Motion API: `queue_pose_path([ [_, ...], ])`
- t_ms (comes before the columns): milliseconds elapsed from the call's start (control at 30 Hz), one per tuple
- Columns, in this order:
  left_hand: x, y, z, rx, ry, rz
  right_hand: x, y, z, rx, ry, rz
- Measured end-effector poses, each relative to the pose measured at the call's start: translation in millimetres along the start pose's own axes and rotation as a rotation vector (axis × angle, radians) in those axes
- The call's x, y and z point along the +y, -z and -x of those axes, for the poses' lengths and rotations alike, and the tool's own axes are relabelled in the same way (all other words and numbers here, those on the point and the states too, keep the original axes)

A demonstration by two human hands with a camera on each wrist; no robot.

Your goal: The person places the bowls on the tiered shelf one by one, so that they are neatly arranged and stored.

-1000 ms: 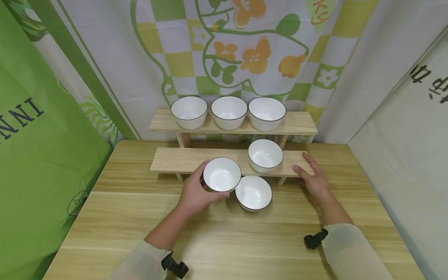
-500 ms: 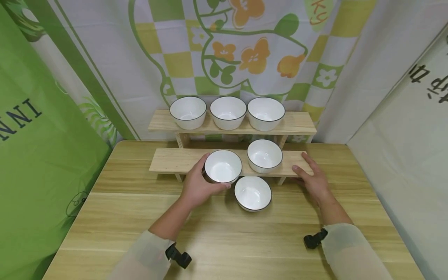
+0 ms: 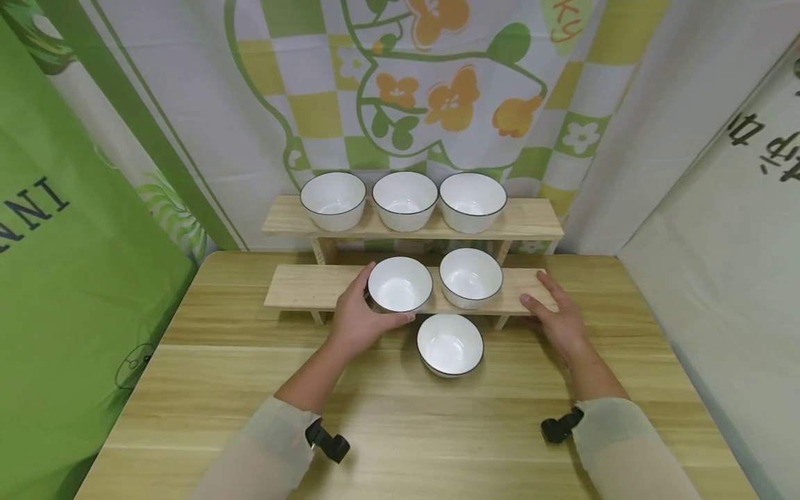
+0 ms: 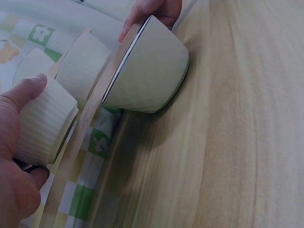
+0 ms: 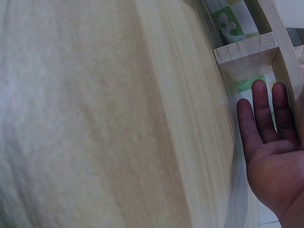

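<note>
My left hand [image 3: 357,321] grips a white bowl [image 3: 400,285] with a dark rim at the front edge of the lower board of a wooden two-tier shelf [image 3: 312,287]. In the left wrist view, its thumb and fingers hold the side of this bowl [image 4: 45,123]. To its right on the same board stands a similar bowl [image 3: 471,278]. Another bowl [image 3: 450,345] sits on the table just in front. My right hand [image 3: 562,326] holds the board's right end, thumb on top; the right wrist view shows straight fingers [image 5: 260,111] underneath.
Three matching bowls [image 3: 405,201] stand in a row on the upper board [image 3: 531,217]. A patterned curtain [image 3: 325,111] hangs behind the wood-grain table [image 3: 219,417]. Green cloth [image 3: 75,278] flanks the left side and white cloth [image 3: 725,229] the right.
My left hand has moved the gripped bowl away from me, from in front of the lower board to over its front edge. The right hand has stayed at the board's end.
</note>
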State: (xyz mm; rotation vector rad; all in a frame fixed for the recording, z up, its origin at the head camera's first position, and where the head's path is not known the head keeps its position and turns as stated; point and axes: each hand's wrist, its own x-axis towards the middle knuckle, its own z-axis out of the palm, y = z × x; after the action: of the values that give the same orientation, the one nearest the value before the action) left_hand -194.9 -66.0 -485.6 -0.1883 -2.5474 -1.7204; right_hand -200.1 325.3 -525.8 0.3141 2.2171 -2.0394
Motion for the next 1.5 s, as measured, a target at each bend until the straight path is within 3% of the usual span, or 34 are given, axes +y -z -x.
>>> queue_pose_path([
  [667, -1.7, -8.3, -19.5, 0.049, -0.025, -0.022, 2, 0, -0.9, -0.002, 0.0, -0.024],
  [1500, -4.4, -18.3, -28.2, 0.028, -0.012, -0.01, 1, 1, -1.3, 0.03, -0.013, 0.096],
])
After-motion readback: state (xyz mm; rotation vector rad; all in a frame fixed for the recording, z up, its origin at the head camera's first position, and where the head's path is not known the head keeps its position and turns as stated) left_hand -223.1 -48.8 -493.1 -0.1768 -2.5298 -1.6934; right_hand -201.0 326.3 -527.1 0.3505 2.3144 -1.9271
